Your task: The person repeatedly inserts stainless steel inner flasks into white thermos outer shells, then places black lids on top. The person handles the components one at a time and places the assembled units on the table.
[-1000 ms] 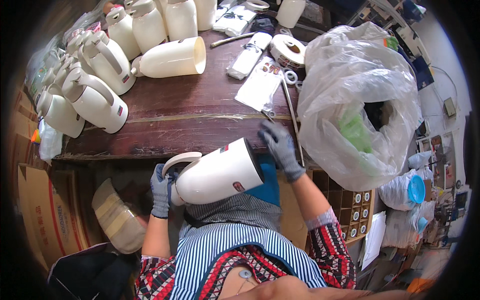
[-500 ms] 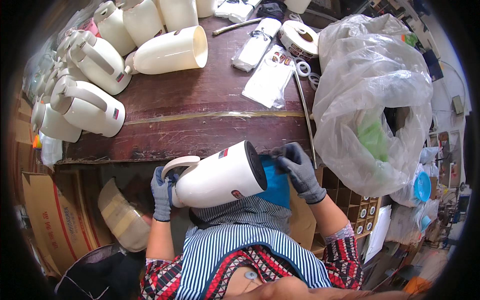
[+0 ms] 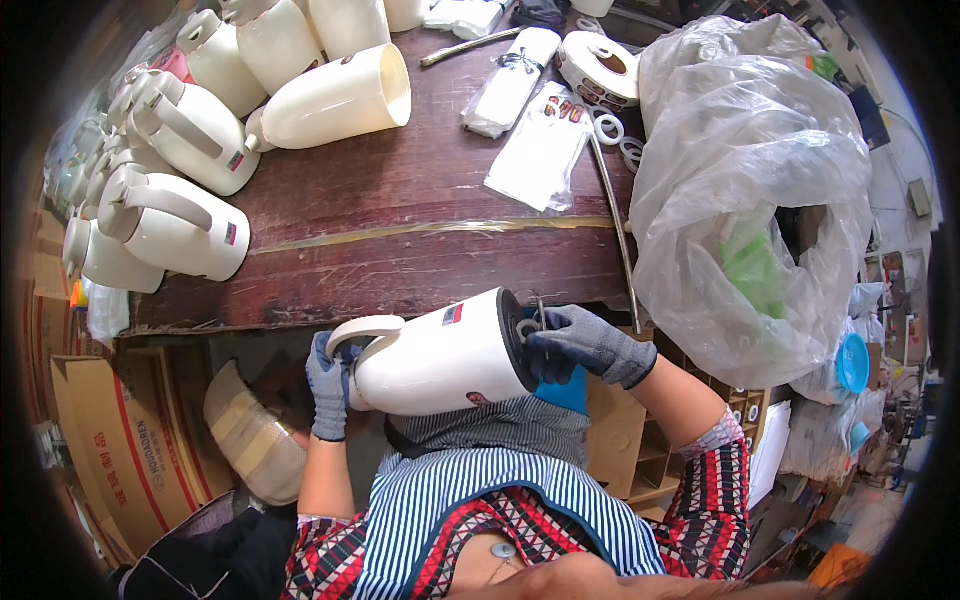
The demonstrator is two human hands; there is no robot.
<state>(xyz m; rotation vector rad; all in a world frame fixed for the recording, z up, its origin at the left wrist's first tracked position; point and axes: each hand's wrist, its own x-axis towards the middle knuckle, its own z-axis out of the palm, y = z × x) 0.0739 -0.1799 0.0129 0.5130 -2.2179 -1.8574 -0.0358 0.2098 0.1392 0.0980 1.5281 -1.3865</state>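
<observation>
Jug (image 3: 430,362), glossy white with a curved white handle (image 3: 366,325) and a round black base (image 3: 512,318), lies on its side above the lap, just off the near edge of the dark red-brown wooden counter (image 3: 400,265). The left hand (image 3: 327,385), in a grey knitted glove, is closed around its neck end; the gloved right hand (image 3: 590,345) pinches a small metal tool (image 3: 541,312), its kind mostly hidden, against the base. White handled jugs (image 3: 190,235) crowd the counter's left edge and far left corner; beside them a cream open-ended jug shell (image 3: 335,103) lies on its side. Toward the right edge are a flat white plastic packet (image 3: 533,155), a white label roll (image 3: 577,72) and a long thin rod (image 3: 615,230). A large translucent plastic bag (image 3: 700,190) bulges at that edge.
</observation>
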